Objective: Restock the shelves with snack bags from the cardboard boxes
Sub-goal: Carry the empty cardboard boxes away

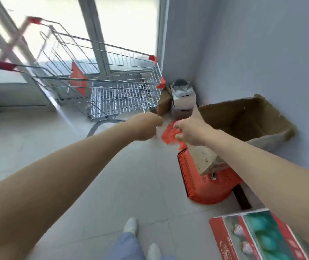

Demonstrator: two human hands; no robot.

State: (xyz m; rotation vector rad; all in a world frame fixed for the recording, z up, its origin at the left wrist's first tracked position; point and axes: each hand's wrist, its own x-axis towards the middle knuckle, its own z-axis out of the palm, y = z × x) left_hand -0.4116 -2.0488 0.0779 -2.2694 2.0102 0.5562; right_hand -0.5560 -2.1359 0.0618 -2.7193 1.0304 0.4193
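Right hand (pixel 189 131) fingers are pinching a crumpled red plastic bag (pixel 169 135); left hand (pixel 146 126) is curling beside it, hold unclear. The thin pinch is risking a drop.

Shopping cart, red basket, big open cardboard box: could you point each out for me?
shopping cart (pixel 125 95), head view, on its wire side.
red basket (pixel 206 187), head view, on its front wall.
open cardboard box (pixel 241 117), head view, on its inner wall.

Both bare arms stretched forward. The left hand (pixel 146 126) was fisted; the right hand (pixel 192 132) was blurred, its fingers (pixel 178 136) curled.
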